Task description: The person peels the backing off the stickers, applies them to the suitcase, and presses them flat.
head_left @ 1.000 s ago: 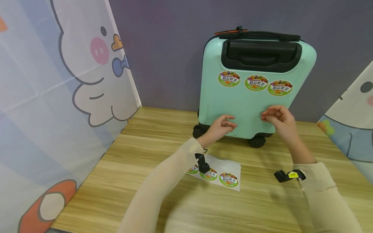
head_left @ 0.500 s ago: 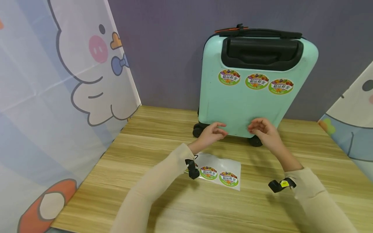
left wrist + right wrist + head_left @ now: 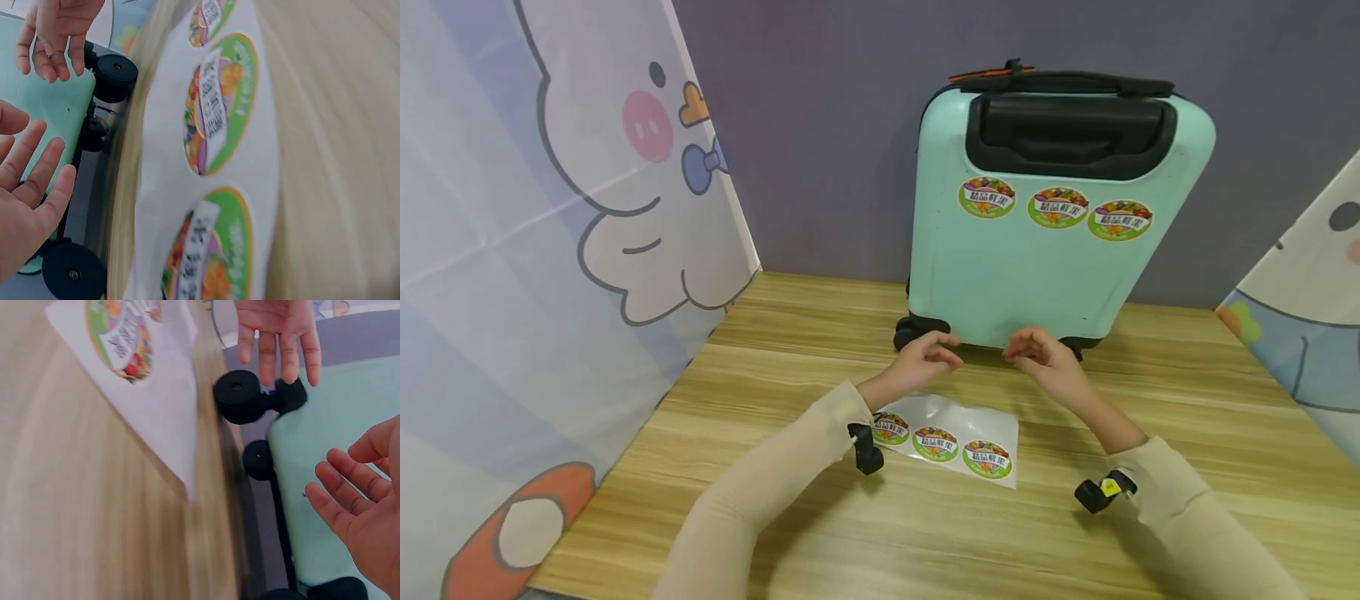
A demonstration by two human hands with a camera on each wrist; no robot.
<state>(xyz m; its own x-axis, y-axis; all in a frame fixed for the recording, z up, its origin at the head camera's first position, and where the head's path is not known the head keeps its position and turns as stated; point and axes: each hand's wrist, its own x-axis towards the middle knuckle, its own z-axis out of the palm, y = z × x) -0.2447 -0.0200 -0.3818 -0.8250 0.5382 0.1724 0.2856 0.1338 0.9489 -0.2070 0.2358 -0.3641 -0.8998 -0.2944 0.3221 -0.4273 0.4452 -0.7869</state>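
A mint-green suitcase (image 3: 1000, 275) stands upright on the wooden table, its black wheels (image 3: 115, 78) at the bottom. Three oval fruit stickers (image 3: 1057, 207) run in a row across its upper front. On the table in front of it lies a white sticker sheet (image 3: 973, 421) that bears three more such stickers. My left hand (image 3: 919, 364) is in the air above the sheet's back edge, fingers loosely bent around nothing. Facing it, my right hand (image 3: 1048, 367) hovers before the suitcase's lower edge, likewise holding nothing. Both wrist views show the fingers spread and relaxed.
The wooden table (image 3: 715, 467) reaches to a dark grey wall (image 3: 805, 142) behind the suitcase. Cartoon-printed cloths hang at the left (image 3: 482, 275) and right (image 3: 1311, 308). A black camera is strapped to each wrist.
Both hands have come down and back from the suitcase front toward the sheet, the right one also moving left. More of the sheet shows now. Suitcase and sheet stay put.
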